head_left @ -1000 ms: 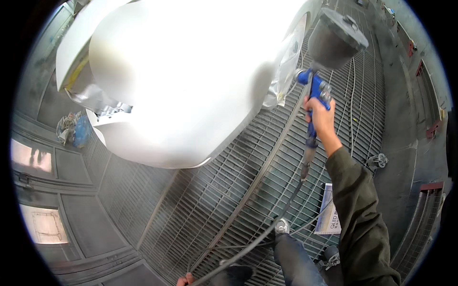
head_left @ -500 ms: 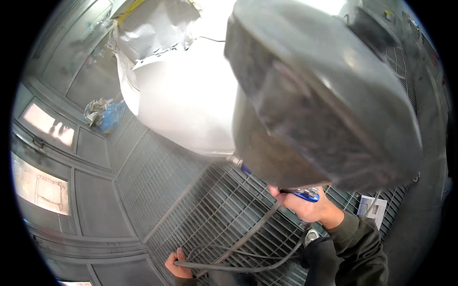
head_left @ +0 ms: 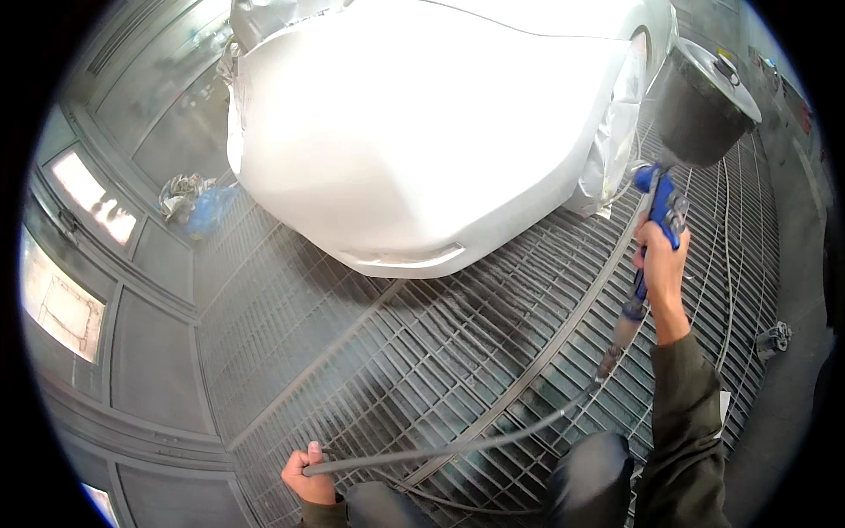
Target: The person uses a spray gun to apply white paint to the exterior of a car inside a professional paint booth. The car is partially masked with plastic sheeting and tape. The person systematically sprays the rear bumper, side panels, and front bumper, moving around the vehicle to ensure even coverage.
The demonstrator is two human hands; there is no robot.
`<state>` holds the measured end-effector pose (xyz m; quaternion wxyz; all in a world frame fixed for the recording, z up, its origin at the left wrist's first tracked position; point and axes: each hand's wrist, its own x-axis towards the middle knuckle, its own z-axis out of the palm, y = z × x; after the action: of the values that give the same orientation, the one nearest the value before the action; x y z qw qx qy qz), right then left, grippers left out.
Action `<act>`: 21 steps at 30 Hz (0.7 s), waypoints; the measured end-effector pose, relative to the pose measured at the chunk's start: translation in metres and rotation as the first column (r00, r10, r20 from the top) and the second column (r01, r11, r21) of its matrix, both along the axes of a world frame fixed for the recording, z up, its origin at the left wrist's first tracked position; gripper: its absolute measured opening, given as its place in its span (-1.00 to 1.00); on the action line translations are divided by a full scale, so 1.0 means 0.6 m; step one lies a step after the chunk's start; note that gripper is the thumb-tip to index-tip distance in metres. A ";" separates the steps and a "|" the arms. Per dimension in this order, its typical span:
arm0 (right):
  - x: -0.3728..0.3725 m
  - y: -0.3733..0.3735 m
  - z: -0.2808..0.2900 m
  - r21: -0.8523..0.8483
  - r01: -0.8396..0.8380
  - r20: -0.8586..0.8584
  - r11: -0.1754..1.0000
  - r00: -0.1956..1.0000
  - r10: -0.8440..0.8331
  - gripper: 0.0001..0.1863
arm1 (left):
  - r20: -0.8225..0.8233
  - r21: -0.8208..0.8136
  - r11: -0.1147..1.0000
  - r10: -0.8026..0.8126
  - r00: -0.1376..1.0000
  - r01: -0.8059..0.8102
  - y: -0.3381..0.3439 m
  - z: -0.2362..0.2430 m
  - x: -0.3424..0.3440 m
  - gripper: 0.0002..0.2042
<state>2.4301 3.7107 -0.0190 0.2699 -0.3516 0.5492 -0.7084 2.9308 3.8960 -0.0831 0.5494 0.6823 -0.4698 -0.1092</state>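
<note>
My right hand [head_left: 662, 260] grips a blue spray gun [head_left: 660, 202] upright at the right, with a dark grey cup [head_left: 700, 106] on top. A grey hose [head_left: 502, 437] hangs from the gun's handle fitting and runs down to my left hand [head_left: 306, 475], which is closed around it at the lower left. Beyond both hands stands a white car body [head_left: 405, 141] with a rounded bumper, to the left of the gun. Crumpled silvery masking [head_left: 603, 154] covers part of its right side, and more masking [head_left: 273, 16] shows at the upper left.
Metal grating [head_left: 422, 352] forms the floor, with hoses lying along its right part. Crumpled paper and blue plastic [head_left: 207, 211] lie by the panelled left wall [head_left: 150, 361], which has lit windows. A small can-like object [head_left: 773, 341] stands near the right wall [head_left: 797, 246]. My legs [head_left: 585, 484] show below.
The gun swung close across the view half a second ago and is now back at the right, held upright. My left hand has risen into fuller view, still holding the hose.
</note>
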 end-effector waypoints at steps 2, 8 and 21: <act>0.058 0.025 -0.015 -0.034 -0.128 0.063 0.991 0.989 0.130 -0.90 | 0.106 0.030 1.000 0.002 0.994 -0.006 0.012 -0.025 0.006 -0.53; 0.197 0.067 -0.039 -0.150 -0.671 -0.106 0.726 0.741 0.663 -0.81 | 0.109 -0.053 0.999 0.008 0.994 -0.002 0.020 -0.063 -0.016 -0.53; -0.049 -0.060 -0.153 -0.146 -0.121 0.051 0.982 0.990 0.130 -0.92 | 0.294 0.059 0.998 -0.052 0.954 0.036 0.037 -0.105 -0.089 -0.53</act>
<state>2.4008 3.6744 -0.1110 0.3047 -0.3824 0.4653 -0.7379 2.8775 3.9183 -0.1461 0.4522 0.6946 -0.5586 -0.0308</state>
